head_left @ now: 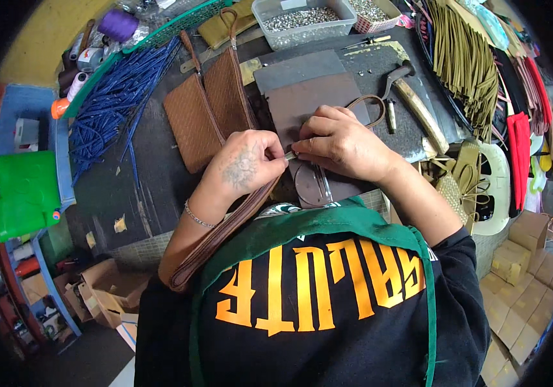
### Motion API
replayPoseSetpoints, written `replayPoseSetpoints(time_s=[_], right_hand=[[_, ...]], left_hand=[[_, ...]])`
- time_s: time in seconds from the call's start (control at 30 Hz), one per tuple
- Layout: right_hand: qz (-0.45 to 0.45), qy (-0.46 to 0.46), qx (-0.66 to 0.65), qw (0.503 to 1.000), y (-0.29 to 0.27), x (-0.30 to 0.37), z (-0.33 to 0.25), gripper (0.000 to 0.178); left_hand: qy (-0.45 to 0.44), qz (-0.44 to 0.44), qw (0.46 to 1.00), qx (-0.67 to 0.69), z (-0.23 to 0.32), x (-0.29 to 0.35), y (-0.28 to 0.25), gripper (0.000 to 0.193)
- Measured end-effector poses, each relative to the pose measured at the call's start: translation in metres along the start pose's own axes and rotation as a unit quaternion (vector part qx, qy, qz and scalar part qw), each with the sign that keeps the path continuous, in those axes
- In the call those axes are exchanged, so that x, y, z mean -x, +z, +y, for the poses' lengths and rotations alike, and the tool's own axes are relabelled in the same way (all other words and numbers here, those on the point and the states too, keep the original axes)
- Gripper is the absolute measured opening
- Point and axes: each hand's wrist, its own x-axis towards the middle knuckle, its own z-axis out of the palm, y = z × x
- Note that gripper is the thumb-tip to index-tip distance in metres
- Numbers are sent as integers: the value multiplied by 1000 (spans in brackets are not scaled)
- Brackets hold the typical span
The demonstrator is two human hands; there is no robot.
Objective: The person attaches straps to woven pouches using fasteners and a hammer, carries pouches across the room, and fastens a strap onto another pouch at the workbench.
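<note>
My left hand [247, 164] is closed, pinching a small pale, metal-looking piece [290, 155] between thumb and forefinger. My right hand [341, 145] meets it from the other side, its fingertips pressed together; what they grip is hidden. Below the fingers lies a rounded dark brown leather piece [309, 184] with a zipper-like strip. A folded brown leather strap [215, 238] runs beside my left forearm. Dark brown leather sheets [309, 97] lie beyond my hands, and a thin strap loop [374, 106] curves out by my right hand. Two brown woven-pattern pouches [189, 122] with wrist straps sit to the left.
A hammer [418, 113] and a short metal punch [390, 116] rest at the right. Clear tub [305, 32] of small metal parts stands at the back. Blue strips [118, 97] pile at the left; olive strips [463, 71] hang at the far right. Cardboard boxes [528, 290] are stacked lower right.
</note>
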Motion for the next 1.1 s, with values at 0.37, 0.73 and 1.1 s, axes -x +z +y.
replayPoseSetpoints(time_s=[0.37,0.73,1.1], right_hand=[[-8,-14,7,1000,9,-2,2,20],[-14,-20,-5,1000,-4,-5,2,15],[-56,32,-73,995,-11,-8,7,17]], left_hand=[[-20,3,997,75,-12,-11,-5,9],[-51,-7,988,145,-31,-13,3,16],[-42,1,993,109,-17,-6,-1,11]])
